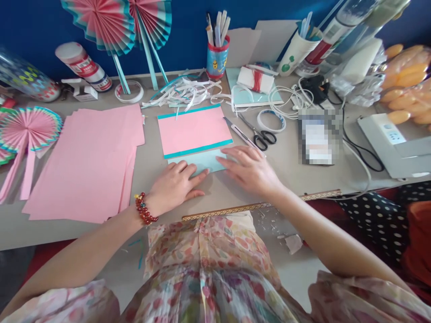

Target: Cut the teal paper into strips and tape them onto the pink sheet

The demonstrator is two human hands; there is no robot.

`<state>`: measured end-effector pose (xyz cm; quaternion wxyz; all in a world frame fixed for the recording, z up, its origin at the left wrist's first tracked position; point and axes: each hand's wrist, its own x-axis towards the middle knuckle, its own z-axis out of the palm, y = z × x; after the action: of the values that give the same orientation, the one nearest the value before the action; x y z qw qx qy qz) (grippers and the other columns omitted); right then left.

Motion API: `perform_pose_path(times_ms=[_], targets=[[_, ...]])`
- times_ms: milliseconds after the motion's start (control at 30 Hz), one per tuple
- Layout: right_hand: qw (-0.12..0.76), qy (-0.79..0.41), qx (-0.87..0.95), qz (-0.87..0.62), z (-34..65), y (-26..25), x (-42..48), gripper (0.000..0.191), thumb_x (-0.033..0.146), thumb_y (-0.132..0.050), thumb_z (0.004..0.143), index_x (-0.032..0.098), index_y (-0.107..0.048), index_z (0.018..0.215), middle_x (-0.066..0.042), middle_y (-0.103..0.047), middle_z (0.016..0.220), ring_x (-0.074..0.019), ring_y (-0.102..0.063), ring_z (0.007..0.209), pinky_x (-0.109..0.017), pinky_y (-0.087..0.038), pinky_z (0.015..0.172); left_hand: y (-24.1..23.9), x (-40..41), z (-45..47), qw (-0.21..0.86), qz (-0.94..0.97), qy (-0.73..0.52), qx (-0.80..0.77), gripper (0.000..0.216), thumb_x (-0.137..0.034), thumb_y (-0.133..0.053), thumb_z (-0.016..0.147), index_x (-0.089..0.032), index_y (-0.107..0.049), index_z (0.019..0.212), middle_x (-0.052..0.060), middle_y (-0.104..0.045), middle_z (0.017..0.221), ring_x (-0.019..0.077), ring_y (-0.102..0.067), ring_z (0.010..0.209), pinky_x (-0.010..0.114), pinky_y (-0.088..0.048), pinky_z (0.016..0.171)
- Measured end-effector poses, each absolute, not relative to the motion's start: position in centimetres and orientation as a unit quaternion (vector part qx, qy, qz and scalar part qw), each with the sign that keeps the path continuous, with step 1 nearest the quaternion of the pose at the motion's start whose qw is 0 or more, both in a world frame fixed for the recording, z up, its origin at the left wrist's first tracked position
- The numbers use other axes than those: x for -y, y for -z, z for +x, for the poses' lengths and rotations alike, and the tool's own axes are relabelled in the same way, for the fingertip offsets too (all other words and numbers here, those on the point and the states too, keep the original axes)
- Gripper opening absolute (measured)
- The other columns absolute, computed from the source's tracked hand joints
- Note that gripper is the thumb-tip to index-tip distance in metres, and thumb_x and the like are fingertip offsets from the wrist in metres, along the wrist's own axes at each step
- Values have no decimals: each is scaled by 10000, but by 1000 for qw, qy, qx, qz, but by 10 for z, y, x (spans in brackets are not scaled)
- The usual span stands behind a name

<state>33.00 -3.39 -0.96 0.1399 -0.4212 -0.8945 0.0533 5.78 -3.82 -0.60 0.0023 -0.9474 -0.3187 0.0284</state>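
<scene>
A pale blue paper strip [198, 160] lies flat on the table along the near edge of a pink sheet with teal bands [195, 130]; whether the two are joined I cannot tell. My left hand [178, 185], a red bead bracelet at its wrist, rests on the strip's left part with thumb and forefinger stretched out. Over the right end of the strip, my right hand [251, 170] lies palm down, its fingers apart. Just beyond that hand are a white craft knife [243, 134] and black-handled scissors [261, 134].
Pink sheets [84, 166] are stacked at left beside a finished paper fan [28, 130]. Behind are paper scraps [185, 92], a pen cup [218, 58] and a tape roll [129, 92]. Another tape roll [271, 121], a blurred-out object [318, 137] and cables [363, 157] lie at right.
</scene>
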Motion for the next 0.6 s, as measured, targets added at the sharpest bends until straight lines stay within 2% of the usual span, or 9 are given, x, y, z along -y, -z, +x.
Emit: perform_pose_path(times_ms=[100,200,300,433,600], targets=[[96,-51,911,-397,323,14,52,519,462,-475,995,261,-448,1473,-63,-426,1548,-297,-370,1414,-539,-249,1176,6,38,57,0,-945,-22,326,582,-591,-473,955,-245,-525,1420,106,-580,1023,281,-498,955,381,-406,771],[81,-50,900,-426,325,19,64,638,512,-455,992,238,-314,1551,-76,-368,1577,-302,-325,1451,-560,-225,1196,7,40,57,-5,-943,-14,333,576,-580,-490,954,-248,-523,1424,101,-582,1042,281,-507,969,392,-422,788],[76,-46,894,-440,331,19,68,669,523,-453,990,234,-277,1567,-90,-356,1577,-307,-328,1454,-557,-255,1188,7,44,57,-7,-941,-7,338,592,-579,-486,958,-232,-509,1438,104,-591,1066,277,-516,968,411,-438,821],[68,-35,896,-437,333,20,68,686,524,-436,997,215,-242,1578,-90,-348,1580,-300,-309,1464,-551,-258,1188,6,59,45,5,-930,-5,367,644,-569,-505,955,-152,-491,1446,136,-605,1144,285,-522,1010,440,-442,911],[67,-10,899,-433,334,28,68,701,518,-417,1007,188,-199,1586,-75,-316,1599,-295,-269,1479,-539,-225,1196,10,83,10,30,-907,15,419,658,-553,-505,961,-130,-464,1464,149,-574,1298,313,-495,1154,506,-330,1107]])
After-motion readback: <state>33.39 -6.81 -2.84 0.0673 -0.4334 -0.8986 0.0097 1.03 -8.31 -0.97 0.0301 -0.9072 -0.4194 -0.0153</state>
